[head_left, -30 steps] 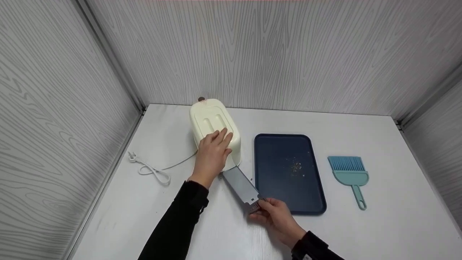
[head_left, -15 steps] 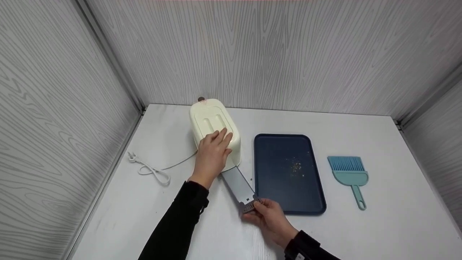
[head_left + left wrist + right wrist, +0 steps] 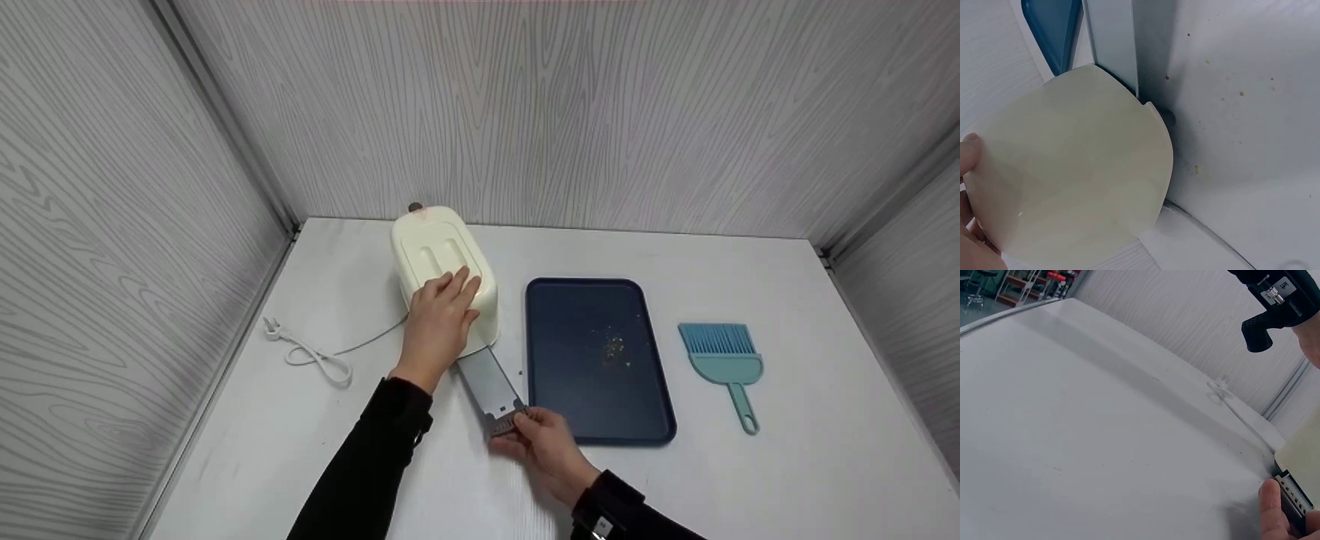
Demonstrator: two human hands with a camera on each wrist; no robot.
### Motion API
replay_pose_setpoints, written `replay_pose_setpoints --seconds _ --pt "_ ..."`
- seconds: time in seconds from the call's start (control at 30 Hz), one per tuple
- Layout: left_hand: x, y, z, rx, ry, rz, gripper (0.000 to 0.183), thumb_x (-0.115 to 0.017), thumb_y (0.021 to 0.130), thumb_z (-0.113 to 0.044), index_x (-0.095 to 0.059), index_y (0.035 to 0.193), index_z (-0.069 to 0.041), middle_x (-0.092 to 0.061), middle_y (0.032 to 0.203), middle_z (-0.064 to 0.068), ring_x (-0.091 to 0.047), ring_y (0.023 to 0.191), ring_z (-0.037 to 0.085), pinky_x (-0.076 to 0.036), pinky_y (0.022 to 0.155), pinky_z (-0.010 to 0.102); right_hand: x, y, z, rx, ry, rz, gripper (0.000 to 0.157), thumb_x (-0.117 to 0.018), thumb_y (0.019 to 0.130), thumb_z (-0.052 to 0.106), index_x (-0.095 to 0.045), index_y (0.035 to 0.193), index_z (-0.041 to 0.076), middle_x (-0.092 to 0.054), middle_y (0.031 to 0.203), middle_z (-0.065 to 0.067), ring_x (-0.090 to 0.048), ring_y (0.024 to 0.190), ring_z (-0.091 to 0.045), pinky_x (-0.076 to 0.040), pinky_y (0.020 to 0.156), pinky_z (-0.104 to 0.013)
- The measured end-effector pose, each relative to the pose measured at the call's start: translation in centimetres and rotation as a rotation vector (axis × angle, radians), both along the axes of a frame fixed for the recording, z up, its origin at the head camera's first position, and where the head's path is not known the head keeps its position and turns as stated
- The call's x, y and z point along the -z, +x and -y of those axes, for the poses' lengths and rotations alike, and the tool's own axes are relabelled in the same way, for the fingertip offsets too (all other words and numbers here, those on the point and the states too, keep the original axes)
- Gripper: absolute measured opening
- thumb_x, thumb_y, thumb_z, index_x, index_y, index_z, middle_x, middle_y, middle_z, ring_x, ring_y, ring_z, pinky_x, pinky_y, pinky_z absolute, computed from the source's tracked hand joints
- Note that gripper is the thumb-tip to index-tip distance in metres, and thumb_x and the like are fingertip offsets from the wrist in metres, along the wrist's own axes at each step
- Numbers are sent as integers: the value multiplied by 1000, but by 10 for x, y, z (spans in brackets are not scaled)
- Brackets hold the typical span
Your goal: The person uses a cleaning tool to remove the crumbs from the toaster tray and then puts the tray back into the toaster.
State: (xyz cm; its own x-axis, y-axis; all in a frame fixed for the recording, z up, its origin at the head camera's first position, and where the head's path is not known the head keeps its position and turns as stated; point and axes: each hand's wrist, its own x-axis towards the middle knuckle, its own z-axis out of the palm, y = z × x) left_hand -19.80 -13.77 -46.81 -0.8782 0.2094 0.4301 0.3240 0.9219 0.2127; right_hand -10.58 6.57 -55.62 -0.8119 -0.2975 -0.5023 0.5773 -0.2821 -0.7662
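Observation:
A cream toaster (image 3: 442, 232) stands on the white table, its narrow end towards me. My left hand (image 3: 437, 322) rests on its top with fingers spread; in the left wrist view the thumb (image 3: 969, 153) lies at the edge of the cream housing. A flat grey metal crumb tray (image 3: 487, 381) sticks out from the toaster's base on the near side. My right hand (image 3: 551, 450) pinches the slotted dark end of the crumb tray between thumb and fingers. The inner end of the crumb tray is hidden inside the toaster.
Right of the toaster lies a dark blue tray (image 3: 566, 375) with crumbs (image 3: 613, 346) on it. Further right is a teal hand brush (image 3: 725, 366). The toaster's white cord and plug (image 3: 273, 328) lie on the left. Small crumbs (image 3: 1242, 94) dot the table beside the toaster.
My right hand has moved left, swinging the crumb tray's outer end left and a little closer to the toaster, so less of it shows. My left hand stays on the toaster.

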Motion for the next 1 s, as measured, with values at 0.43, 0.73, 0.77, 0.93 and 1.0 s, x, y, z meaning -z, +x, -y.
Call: replay_pose_setpoints --seconds 0.43,0.73,0.77,0.93,1.0 --pt "1 1 -1 -11 2 -1 48 -69 99 -23 -60 145 -12 -54 153 9 -49 136 33 -41 110 49 2 -9 14 -9 19 -5 37 -42 111 7 -38 139 -16 -63 117 -24 -71 93 -20 -59 88 -31" --pt "2 1 0 -25 29 1 48 -71 98 -21 -61 144 -12 -54 153 9 -49 136 32 -42 110 47 2 -13 21 -2 59 -42 37 -45 110 7 -43 137 -19 -68 112 -25 -74 86 -18 -60 84 -31" --pt "2 1 -1 -26 33 4 48 -71 98 -21 -61 144 -12 -54 153 9 -49 136 32 -42 110 47 2 -14 21 -2 65 -40 37 -46 110 7 -44 137 -18 -69 111 -25 -74 86 -18 -60 84 -30" --pt "2 1 -1 -27 29 16 48 -70 99 -22 -60 145 -12 -53 154 9 -49 137 32 -41 110 47 1 -17 25 8 56 -21 38 -47 110 8 -44 137 -18 -70 111 -25 -74 86 -19 -61 84 -31" --pt "2 2 -2 -27 27 18 48 -69 100 -22 -60 145 -12 -53 154 9 -48 137 32 -41 110 48 0 -18 27 12 51 -12 38 -47 110 8 -44 137 -18 -69 112 -26 -74 86 -19 -61 84 -31"
